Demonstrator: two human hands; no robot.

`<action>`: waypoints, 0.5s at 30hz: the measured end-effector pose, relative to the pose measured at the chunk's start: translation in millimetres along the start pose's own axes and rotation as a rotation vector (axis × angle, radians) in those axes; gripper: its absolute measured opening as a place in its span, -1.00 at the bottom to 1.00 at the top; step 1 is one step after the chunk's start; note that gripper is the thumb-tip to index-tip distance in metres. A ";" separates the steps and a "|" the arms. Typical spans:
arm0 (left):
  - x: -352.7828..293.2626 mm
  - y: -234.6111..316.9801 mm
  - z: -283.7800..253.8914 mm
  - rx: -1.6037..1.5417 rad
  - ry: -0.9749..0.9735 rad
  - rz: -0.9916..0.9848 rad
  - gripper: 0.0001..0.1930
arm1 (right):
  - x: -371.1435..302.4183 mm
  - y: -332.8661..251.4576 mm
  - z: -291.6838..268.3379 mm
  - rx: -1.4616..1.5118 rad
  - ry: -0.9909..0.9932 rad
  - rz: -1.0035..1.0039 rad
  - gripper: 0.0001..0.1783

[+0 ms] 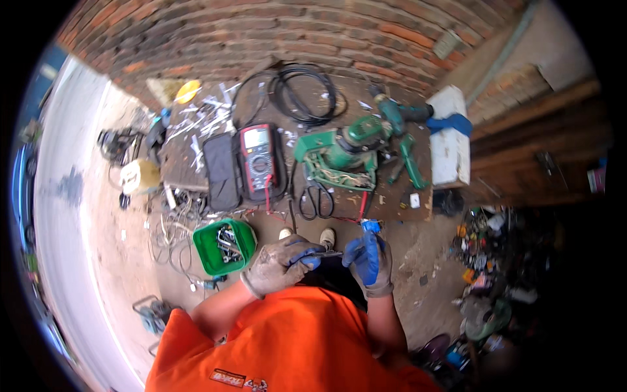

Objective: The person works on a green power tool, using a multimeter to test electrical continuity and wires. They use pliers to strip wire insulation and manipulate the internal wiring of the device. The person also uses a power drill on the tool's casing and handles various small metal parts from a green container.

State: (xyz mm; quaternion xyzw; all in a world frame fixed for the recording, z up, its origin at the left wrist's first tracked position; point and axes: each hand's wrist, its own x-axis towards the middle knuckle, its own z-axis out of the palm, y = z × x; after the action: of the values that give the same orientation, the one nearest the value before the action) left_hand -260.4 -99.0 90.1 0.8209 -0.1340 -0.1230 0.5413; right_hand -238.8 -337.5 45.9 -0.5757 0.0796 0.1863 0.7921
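Both of my hands wear grey work gloves with blue palms and meet in front of my orange shirt. My left hand (282, 262) is closed around a thin dark tool (328, 253), which points right; its exact kind is too small to tell. My right hand (371, 263) is upright, its fingers pinched together near the tool's tip. At its fingertips shows a small bright blue part (371, 226). Just beyond, on the worktable (405, 208), lie black-handled scissors (316, 201) and a green power tool with its housing opened (339, 153), wires showing inside.
A red multimeter (259, 157) lies in its opened case, beside a coiled black cable (304, 95) and a teal cordless drill (395, 114). On the floor stand a green bin of tools (225, 247), tangled wires (173, 238) and a scrap heap (486, 261). A brick wall (294, 39) rises behind.
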 end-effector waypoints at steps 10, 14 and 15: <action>-10.5 -35.4 69.6 -0.049 0.248 -0.213 -0.61 | 12.0 4.0 24.4 -0.370 -0.350 0.081 -0.51; -25.5 -39.6 89.6 -0.130 0.372 -0.345 -0.58 | 24.2 15.5 24.2 -0.368 -0.406 0.185 -0.63; -32.6 -44.3 93.9 -0.068 0.316 -0.379 -0.48 | 25.3 23.4 22.9 -0.345 -0.394 0.235 -0.65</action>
State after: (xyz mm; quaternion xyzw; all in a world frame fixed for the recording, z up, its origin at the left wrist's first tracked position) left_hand -319.6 -151.1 15.1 0.8218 0.1127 -0.0968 0.5501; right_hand -226.6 -304.6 24.1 -0.6416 -0.0424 0.3959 0.6556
